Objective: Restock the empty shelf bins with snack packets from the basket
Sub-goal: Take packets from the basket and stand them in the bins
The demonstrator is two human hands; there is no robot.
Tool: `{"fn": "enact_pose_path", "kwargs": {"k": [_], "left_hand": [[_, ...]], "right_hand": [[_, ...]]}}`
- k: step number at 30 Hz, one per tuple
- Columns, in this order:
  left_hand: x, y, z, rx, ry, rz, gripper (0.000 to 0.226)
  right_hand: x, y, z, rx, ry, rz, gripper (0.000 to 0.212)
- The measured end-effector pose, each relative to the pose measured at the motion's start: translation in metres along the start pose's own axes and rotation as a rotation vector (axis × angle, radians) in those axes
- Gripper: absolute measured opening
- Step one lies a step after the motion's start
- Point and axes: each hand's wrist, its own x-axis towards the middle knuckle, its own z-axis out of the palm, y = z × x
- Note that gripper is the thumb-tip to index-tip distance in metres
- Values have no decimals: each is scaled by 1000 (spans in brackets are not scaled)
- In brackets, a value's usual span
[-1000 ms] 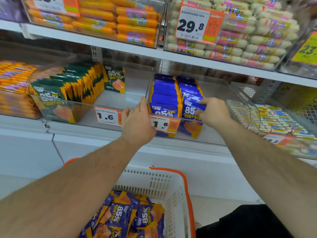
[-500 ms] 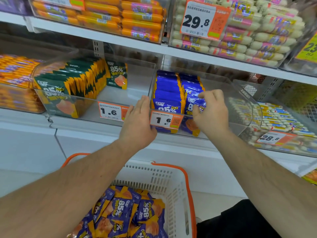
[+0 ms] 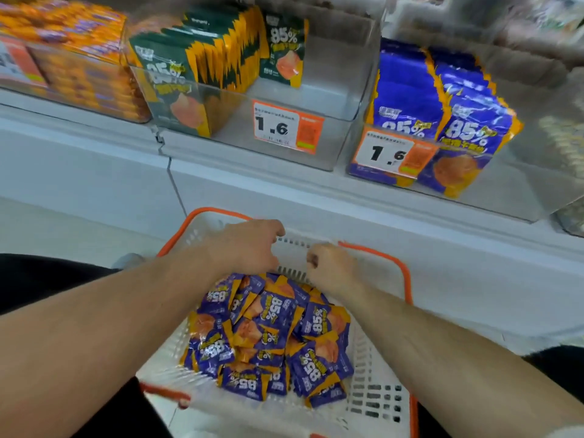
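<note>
Your left hand (image 3: 249, 245) and right hand (image 3: 328, 263) hover with fingers curled, empty, over the white orange-rimmed plastic basket (image 3: 379, 403). Its loose purple snack packets (image 3: 271, 333) remain; the clear shelf bin (image 3: 534, 184) is partly stocked along its left side.

Both hands, left (image 3: 249, 246) and right (image 3: 330, 263), fingers curled.

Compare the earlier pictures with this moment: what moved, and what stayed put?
Both hands left the shelf bin and came down over the basket: the left hand and right hand now hover, fingers curled, above the purple snack packets, holding nothing visible. The shelved blue packets and green packets stayed put.
</note>
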Motion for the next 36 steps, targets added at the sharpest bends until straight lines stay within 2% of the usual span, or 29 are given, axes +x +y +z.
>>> {"fn": "enact_pose_path", "kwargs": {"k": [3, 7, 9, 12, 16, 19, 22, 25, 28, 30, 31, 33, 36], "left_hand": [[10, -10, 8, 1, -159, -36, 61], [22, -20, 15, -43, -220, -71, 61], [27, -26, 17, -76, -220, -91, 60], [33, -33, 19, -114, -228, -118, 56], [36, -38, 22, -143, -240, -140, 54], [34, -34, 20, -129, -242, -124, 54], [30, -28, 19, -120, -247, -105, 55], [24, -26, 19, -107, -235, -95, 58], [20, -20, 17, -127, -194, -79, 64], [16, -11, 14, -150, -130, -50, 67], [14, -6, 11, -170, -99, -27, 68], [11, 9, 6, -219, -47, 12, 68], [9, 36, -2, -353, -4, 47, 64]], "right_hand": [[5, 6, 49, 6, -319, 162, 19], [13, 10, 109, 258, -404, 580, 34], [13, 10, 131, 446, -450, 820, 29], [14, 9, 155, 743, -368, 1035, 28], [20, 6, 171, 883, -214, 1121, 35], [26, 4, 167, 879, -162, 1084, 31], [31, -1, 152, 831, -202, 939, 37], [31, -7, 121, 708, -194, 772, 28], [27, -7, 64, 444, -185, 457, 11], [21, -4, 17, 338, -151, 283, 21], [16, -4, -9, 301, -136, 211, 19], [7, -2, -53, 243, -117, 132, 8], [-11, -2, -111, 256, -71, 65, 4]]}}
